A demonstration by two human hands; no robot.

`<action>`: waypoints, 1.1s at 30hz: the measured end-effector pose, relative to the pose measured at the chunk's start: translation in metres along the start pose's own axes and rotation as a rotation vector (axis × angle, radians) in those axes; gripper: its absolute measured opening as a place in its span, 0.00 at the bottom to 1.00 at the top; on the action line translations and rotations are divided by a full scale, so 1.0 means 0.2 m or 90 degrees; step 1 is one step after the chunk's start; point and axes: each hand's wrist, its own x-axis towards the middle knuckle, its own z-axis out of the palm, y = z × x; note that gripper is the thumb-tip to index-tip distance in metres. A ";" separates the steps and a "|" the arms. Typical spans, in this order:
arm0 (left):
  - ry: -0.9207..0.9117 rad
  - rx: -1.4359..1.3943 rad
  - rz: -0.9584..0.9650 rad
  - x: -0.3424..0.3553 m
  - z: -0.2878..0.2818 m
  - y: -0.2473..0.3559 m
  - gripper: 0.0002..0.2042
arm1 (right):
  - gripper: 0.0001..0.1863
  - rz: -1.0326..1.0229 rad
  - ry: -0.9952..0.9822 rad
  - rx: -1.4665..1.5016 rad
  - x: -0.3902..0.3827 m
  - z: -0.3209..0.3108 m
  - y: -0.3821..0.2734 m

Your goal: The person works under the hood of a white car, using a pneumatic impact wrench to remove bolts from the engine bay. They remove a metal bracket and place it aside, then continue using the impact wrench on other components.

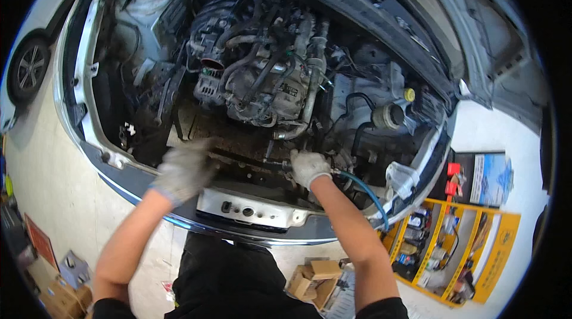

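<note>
Gloved and closed, my right hand [310, 167] grips an air ratchet [277, 165] low at the front of the engine bay. The ratchet's narrow head points left, and a short socket piece [269, 148] rises from it beneath a metal pipe end [287, 135]. From the other side of the fist a blue air hose [368, 191] curves down over the car's front edge. My left hand [187, 170], also gloved, is smeared by motion above the front left of the bay; its fingers cannot be made out. The engine [268, 89] lies just beyond both hands.
A pale front crossmember [247, 208] lies between my forearms. A loose headlight [402, 180] sits at the right corner. The raised hood [476, 27] is at upper right. A yellow tool cart [497, 253] stands right, and an opened cardboard box [313, 283] is on the floor.
</note>
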 end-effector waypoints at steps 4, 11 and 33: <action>0.209 0.177 -0.061 -0.31 -0.06 -0.37 0.18 | 0.19 -0.072 0.023 -0.083 0.37 0.29 0.12; 0.272 0.188 -0.027 -0.37 0.04 -0.44 0.09 | 0.34 0.002 0.145 0.015 0.72 0.57 0.20; 0.299 0.235 -0.112 -0.45 0.10 -0.48 0.14 | 0.35 0.053 0.088 -0.108 0.78 0.45 0.07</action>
